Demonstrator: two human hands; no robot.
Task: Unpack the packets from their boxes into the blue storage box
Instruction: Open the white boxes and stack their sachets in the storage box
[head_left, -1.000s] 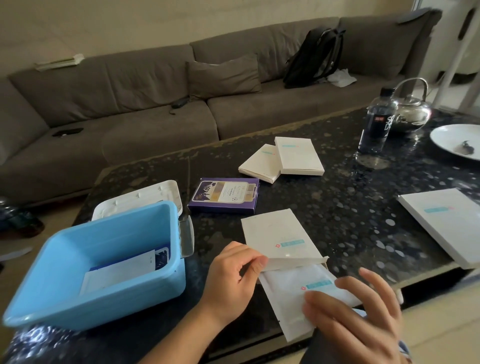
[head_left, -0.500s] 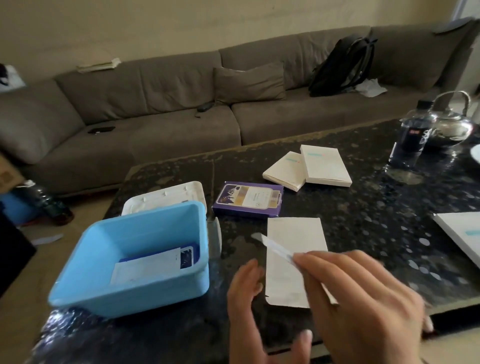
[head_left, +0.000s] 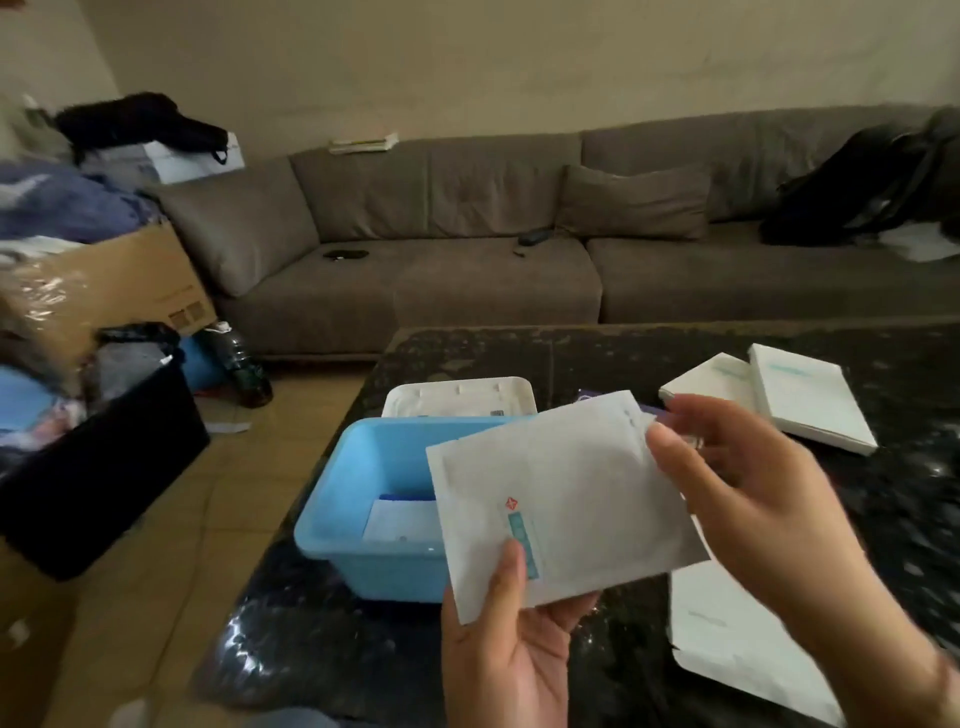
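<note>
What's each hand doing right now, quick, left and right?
Left hand: holding the white packet at its lower edge, thumb on its front.
Right hand: pinching the same packet's upper right corner.

A single wide-angle view from a head-worn camera looks forward and down, close over the dark worktop (head_left: 519, 353) edge. The hands sit nearest the lens at the bottom, and a grey sofa (head_left: 467, 280) along the wall fills the background.
</note>
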